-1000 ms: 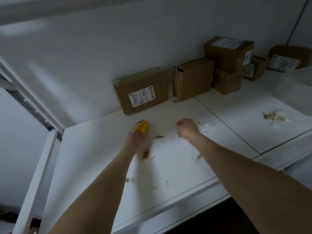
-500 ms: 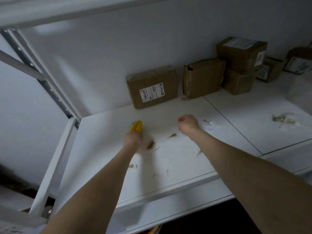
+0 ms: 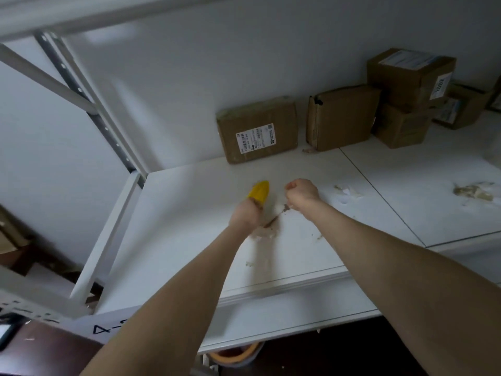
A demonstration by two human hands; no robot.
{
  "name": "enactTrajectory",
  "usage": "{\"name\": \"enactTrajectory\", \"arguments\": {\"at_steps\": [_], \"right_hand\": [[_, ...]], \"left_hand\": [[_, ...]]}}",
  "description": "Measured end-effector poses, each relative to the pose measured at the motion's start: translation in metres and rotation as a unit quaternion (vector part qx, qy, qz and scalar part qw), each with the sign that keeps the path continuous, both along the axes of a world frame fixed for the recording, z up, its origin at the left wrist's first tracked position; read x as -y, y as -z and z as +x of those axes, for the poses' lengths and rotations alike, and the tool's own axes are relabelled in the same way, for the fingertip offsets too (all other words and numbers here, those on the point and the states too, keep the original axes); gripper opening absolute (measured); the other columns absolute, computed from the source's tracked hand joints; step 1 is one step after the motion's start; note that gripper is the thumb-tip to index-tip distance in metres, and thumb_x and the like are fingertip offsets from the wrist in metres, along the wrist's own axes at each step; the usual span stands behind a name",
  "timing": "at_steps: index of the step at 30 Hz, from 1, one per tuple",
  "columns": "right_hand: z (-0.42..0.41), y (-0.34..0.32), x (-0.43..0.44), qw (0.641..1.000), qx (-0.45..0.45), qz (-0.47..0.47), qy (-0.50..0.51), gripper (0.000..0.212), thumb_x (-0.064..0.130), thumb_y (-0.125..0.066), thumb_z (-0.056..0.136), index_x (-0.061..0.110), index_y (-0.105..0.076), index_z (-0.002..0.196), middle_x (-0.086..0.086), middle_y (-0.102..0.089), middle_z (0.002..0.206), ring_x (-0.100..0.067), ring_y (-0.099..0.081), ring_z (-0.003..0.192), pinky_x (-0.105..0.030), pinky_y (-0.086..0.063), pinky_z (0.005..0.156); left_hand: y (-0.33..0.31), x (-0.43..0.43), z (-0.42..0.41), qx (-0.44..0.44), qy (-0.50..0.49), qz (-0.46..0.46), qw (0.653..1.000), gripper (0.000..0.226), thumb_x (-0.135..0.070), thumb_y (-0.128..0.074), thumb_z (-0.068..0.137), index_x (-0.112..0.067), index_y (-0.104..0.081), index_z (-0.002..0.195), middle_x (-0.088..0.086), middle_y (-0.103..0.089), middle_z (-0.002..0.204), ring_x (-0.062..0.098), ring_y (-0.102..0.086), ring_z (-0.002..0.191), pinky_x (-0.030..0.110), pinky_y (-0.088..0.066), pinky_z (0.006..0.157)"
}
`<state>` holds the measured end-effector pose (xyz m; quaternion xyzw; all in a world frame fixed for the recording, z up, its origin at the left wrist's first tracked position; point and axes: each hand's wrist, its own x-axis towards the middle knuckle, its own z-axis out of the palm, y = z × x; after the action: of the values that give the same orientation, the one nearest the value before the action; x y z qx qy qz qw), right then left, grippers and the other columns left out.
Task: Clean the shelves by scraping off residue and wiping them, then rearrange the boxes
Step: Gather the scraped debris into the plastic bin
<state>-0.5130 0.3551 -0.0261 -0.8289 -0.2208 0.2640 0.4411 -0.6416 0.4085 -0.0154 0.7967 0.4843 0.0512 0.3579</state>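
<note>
My left hand (image 3: 245, 215) grips a scraper by its yellow handle (image 3: 260, 192), which sticks out past my knuckles. Its thin blade (image 3: 274, 220) lies low over a smeared brown and white residue patch (image 3: 265, 232) on the white shelf (image 3: 184, 229). My right hand (image 3: 301, 193) is a closed fist just right of the scraper, resting on the shelf; nothing shows inside it. Cardboard boxes stand along the back wall: a labelled one (image 3: 257, 132), a plain one (image 3: 341, 118), and a stack of two (image 3: 409, 77).
More residue lies to the right: a pale smear (image 3: 347, 191) and a crumbly clump (image 3: 472, 191) past the seam between shelf panels. Small specks (image 3: 249, 264) dot the front. A perforated upright post (image 3: 89, 85) bounds the shelf at left. An orange-rimmed container (image 3: 235, 356) sits below.
My hands have drawn closer together. The scraper has slid right over the brown residue, which now looks smeared. The view has shifted so the boxes sit further right.
</note>
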Motion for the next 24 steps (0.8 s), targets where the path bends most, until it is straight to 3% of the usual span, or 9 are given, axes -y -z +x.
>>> {"name": "enactTrajectory", "arguments": {"at_steps": [4,8,10,11,13,15,18,21,24], "right_hand": [[0.003,0.002,0.01,1.0,0.0,0.0,-0.009,0.02,0.006,-0.046,0.09,0.014,-0.063,0.095,-0.016,-0.064,0.115,-0.034,-0.062,0.105,-0.041,-0.052,0.092],[0.005,0.01,0.016,1.0,0.0,-0.007,-0.013,0.017,0.007,-0.047,0.089,0.017,-0.06,0.09,-0.016,-0.066,0.113,-0.034,-0.063,0.105,-0.038,-0.051,0.087],[0.003,0.012,0.016,1.0,0.0,-0.008,-0.014,0.019,0.008,-0.047,0.088,0.014,-0.064,0.093,-0.017,-0.067,0.112,-0.032,-0.064,0.099,-0.037,-0.052,0.083],[0.002,0.012,0.015,1.0,0.001,-0.009,-0.016,0.022,0.009,-0.048,0.088,0.013,-0.067,0.099,-0.017,-0.067,0.112,-0.03,-0.064,0.093,-0.035,-0.052,0.078],[0.0,0.01,0.014,1.0,0.001,-0.009,-0.024,0.027,0.011,-0.05,0.086,0.016,-0.068,0.106,-0.015,-0.068,0.111,-0.024,-0.058,0.085,-0.029,-0.049,0.069],[0.0,0.008,0.013,0.999,0.004,-0.005,-0.036,0.025,0.01,-0.049,0.086,0.014,-0.07,0.1,-0.016,-0.069,0.107,-0.027,-0.062,0.087,-0.032,-0.05,0.074],[0.0,0.006,0.013,0.999,0.001,0.003,-0.038,0.025,0.004,-0.047,0.087,0.006,-0.069,0.098,-0.019,-0.068,0.105,-0.035,-0.065,0.098,-0.04,-0.054,0.087],[-0.007,0.006,0.014,0.999,-0.001,0.005,-0.049,0.022,0.005,-0.047,0.088,0.012,-0.068,0.093,-0.018,-0.066,0.109,-0.036,-0.064,0.102,-0.043,-0.053,0.09],[-0.014,0.01,0.014,0.998,-0.005,0.003,-0.066,0.023,0.004,-0.045,0.088,0.009,-0.067,0.092,-0.017,-0.065,0.103,-0.036,-0.064,0.101,-0.044,-0.054,0.09]], "left_hand": [[0.015,-0.026,-0.025,-0.068,-0.093,0.028,0.993,0.034,-0.01,-0.037,0.098,0.006,-0.053,0.124,0.022,-0.057,0.125,0.035,-0.055,0.115,0.035,-0.045,0.09],[0.017,0.006,-0.014,-0.066,-0.043,-0.029,0.996,0.038,-0.012,-0.037,0.1,0.007,-0.046,0.132,0.022,-0.053,0.131,0.036,-0.055,0.116,0.038,-0.046,0.092],[0.019,0.022,0.002,-0.05,-0.004,-0.062,0.997,0.037,-0.019,-0.035,0.101,0.002,-0.049,0.129,0.022,-0.059,0.122,0.036,-0.061,0.091,0.039,-0.048,0.071],[0.017,0.027,0.007,-0.019,0.005,-0.096,0.995,0.034,-0.021,-0.032,0.101,0.002,-0.055,0.113,0.024,-0.062,0.105,0.032,-0.056,0.07,0.037,-0.043,0.056],[0.01,0.03,0.01,0.002,0.025,-0.111,0.993,0.034,-0.023,-0.029,0.1,-0.004,-0.051,0.082,0.019,-0.057,0.078,0.024,-0.042,0.05,0.026,-0.033,0.047],[0.004,0.024,0.007,0.016,-0.002,-0.067,0.998,0.033,-0.023,-0.032,0.1,-0.003,-0.056,0.088,0.022,-0.061,0.084,0.034,-0.055,0.06,0.032,-0.045,0.054],[0.005,0.006,-0.014,0.016,-0.099,0.021,0.995,0.036,-0.017,-0.035,0.097,0.0,-0.059,0.118,0.026,-0.06,0.117,0.042,-0.061,0.102,0.043,-0.051,0.083],[0.01,-0.005,-0.04,-0.035,-0.169,0.052,0.984,0.037,-0.012,-0.038,0.095,0.0,-0.053,0.127,0.021,-0.057,0.128,0.038,-0.058,0.112,0.041,-0.047,0.092],[0.021,0.001,-0.048,-0.06,-0.175,0.01,0.983,0.037,-0.018,-0.037,0.099,0.003,-0.053,0.125,0.023,-0.059,0.125,0.037,-0.058,0.113,0.042,-0.047,0.095]]}}
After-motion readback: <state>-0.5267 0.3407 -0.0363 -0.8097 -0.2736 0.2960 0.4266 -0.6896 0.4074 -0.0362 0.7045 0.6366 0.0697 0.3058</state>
